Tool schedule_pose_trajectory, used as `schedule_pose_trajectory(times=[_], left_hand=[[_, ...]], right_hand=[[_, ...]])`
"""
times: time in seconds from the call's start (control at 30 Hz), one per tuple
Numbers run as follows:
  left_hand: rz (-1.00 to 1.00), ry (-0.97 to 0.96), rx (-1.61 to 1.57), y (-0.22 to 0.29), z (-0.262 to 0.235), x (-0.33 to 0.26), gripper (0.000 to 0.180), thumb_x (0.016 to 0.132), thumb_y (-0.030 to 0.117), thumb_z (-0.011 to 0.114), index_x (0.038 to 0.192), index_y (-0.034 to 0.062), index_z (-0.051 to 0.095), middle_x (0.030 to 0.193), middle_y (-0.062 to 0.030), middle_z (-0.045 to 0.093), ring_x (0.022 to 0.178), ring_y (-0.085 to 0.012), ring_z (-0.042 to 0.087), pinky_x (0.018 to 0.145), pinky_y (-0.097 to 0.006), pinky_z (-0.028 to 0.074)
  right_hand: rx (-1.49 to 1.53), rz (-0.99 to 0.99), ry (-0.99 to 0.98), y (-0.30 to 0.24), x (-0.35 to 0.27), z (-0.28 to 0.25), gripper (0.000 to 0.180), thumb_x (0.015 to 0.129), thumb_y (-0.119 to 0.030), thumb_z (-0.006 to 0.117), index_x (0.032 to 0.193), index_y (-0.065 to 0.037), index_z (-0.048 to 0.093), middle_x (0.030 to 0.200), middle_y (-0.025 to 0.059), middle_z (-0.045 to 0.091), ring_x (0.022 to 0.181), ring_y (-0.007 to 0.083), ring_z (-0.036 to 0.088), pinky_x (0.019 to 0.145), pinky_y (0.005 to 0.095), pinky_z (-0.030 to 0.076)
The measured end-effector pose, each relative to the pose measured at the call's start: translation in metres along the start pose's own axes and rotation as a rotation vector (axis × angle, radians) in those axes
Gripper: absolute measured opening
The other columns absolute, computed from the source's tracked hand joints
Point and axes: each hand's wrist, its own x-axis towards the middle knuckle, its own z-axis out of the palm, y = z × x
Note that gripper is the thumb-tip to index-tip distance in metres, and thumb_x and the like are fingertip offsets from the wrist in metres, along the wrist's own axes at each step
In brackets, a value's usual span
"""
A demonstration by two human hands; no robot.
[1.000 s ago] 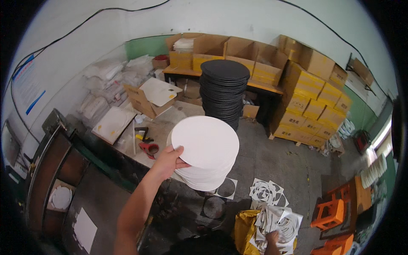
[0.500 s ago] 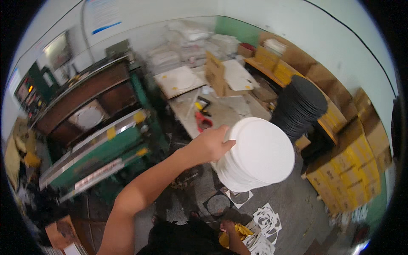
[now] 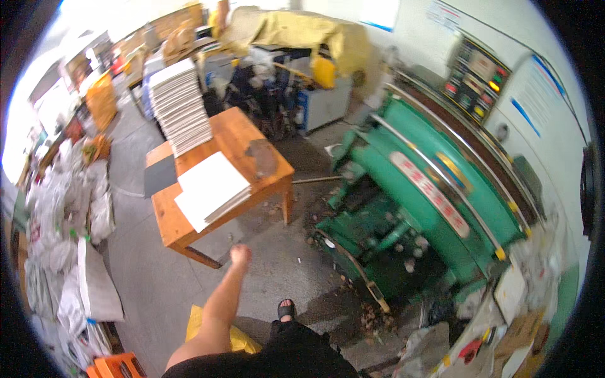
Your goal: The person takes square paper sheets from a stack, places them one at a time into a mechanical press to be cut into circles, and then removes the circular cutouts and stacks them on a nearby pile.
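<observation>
Swinging low and empty, fingers curled shut, the left grip (image 3: 240,254) hangs near the wooden table (image 3: 252,135) bearing white sheets (image 3: 211,188), none yet picked up; the right is unseen.

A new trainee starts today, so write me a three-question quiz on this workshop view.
1. True or false: the low stack of white square sheets lies on the orange-brown wooden table.
2. In the picture, which is nearest the person's left hand? A) the large green metal machine; B) the table's near corner; C) the yellow tarpaulin-covered heap.
3. Fill in: the tall stack of white sheets stands at the table's ___ end from the person.
Key: 1 true; 2 B; 3 far.
</observation>
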Motion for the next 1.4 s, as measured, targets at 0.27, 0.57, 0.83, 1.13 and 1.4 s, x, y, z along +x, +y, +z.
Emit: schedule_pose_trajectory(times=[0.27,0.57,0.83,1.13,1.4], left_hand=[[0.197,0.552,0.46,0.119,-0.13,0.097,0.06,0.077,0.037,0.076,0.114,-0.0064,0.059,0.098,-0.0227,0.066,0.095,-0.0331,0.063,0.087,-0.041,0.048],[0.11,0.573,-0.154,0.094,-0.173,0.142,0.031,0.075,0.022,0.077,0.094,-0.0018,0.07,0.084,-0.0131,0.069,0.083,-0.0236,0.066,0.079,-0.035,0.052],[-0.167,-0.074,-0.848,0.074,-0.187,-0.047,0.047,0.093,0.019,0.045,0.134,-0.0024,0.04,0.121,-0.0156,0.058,0.107,-0.0285,0.06,0.091,-0.047,0.049],[0.32,-0.206,-0.555,0.263,-0.119,-0.113,0.053,0.09,0.025,0.054,0.133,-0.0032,0.04,0.122,-0.0196,0.057,0.109,-0.03,0.059,0.094,-0.044,0.05],[0.15,-0.712,-0.391,0.282,0.109,-0.201,0.079,0.077,0.028,0.071,0.136,-0.0087,0.035,0.124,-0.0238,0.052,0.111,-0.0336,0.056,0.092,-0.042,0.051]], right_hand=[[-0.367,-0.118,-0.128,-0.116,-0.012,0.117,0.025,0.088,-0.016,0.057,0.11,-0.002,0.054,0.103,0.0122,0.059,0.093,0.0272,0.055,0.082,0.0382,0.044],[-0.609,-0.197,-0.268,-0.183,0.029,0.181,0.041,0.087,-0.018,0.062,0.125,-0.002,0.056,0.116,0.0104,0.061,0.106,0.0256,0.056,0.094,0.0373,0.044],[-0.836,-0.248,-0.427,-0.186,0.03,0.251,0.036,0.089,-0.024,0.063,0.117,-0.003,0.06,0.106,0.0099,0.065,0.098,0.0228,0.06,0.086,0.0357,0.047],[-1.089,-0.779,-0.451,-0.198,-0.061,0.256,0.033,0.09,-0.03,0.064,0.109,-0.003,0.065,0.094,0.0092,0.069,0.088,0.0197,0.065,0.077,0.0338,0.051],[0.141,-0.824,-0.856,-0.401,-0.246,0.235,0.04,0.094,-0.022,0.054,0.127,0.001,0.054,0.125,0.0189,0.059,0.111,0.0327,0.06,0.092,0.0439,0.049]])
